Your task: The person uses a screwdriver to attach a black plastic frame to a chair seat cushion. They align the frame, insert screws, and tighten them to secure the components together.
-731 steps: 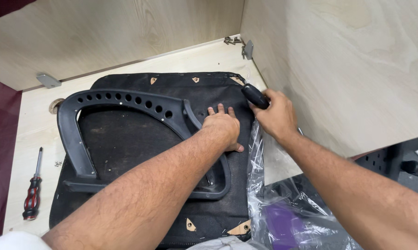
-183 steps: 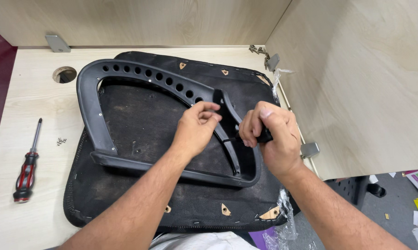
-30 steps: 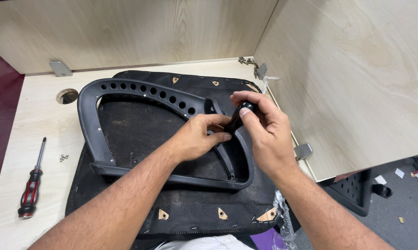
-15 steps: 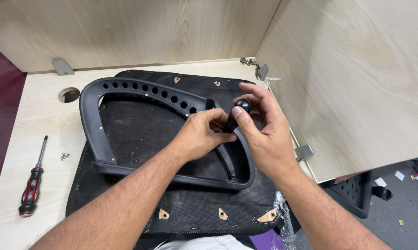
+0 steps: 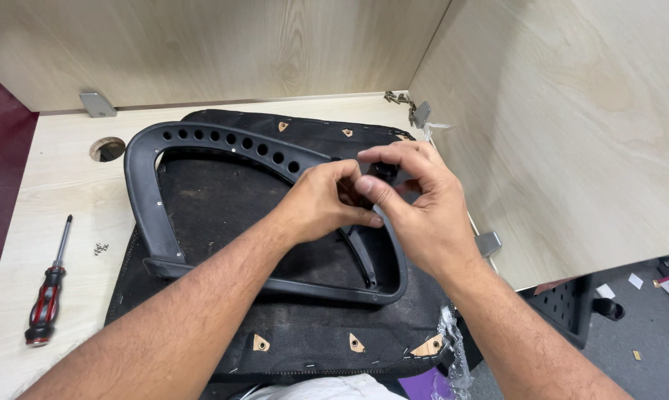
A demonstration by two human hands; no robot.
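We look down at our two bare hands meeting over a black plastic frame (image 5: 156,215), a curved loop with a row of round holes along its upper bar. Our left hand (image 5: 323,204) is curled, its fingertips pinched together against the frame's upper right corner. Our right hand (image 5: 416,215) is also curled, thumb and fingers closed around a small black knob (image 5: 383,170) that sits right at that same corner, between the two hands. The hands touch each other there.

The frame lies on a black fabric-covered seat panel (image 5: 305,341), which spreads beneath both hands and forearms and shows small tan triangular tabs along its edges. The panel rests on a pale wooden tabletop (image 5: 60,192).

Well to the left of our left forearm lies a screwdriver (image 5: 47,296) with a red and black handle, with a few tiny screws (image 5: 100,249) just beside its tip. Below our right wrist, crinkled clear plastic wrap (image 5: 453,348) hangs at the table's edge.
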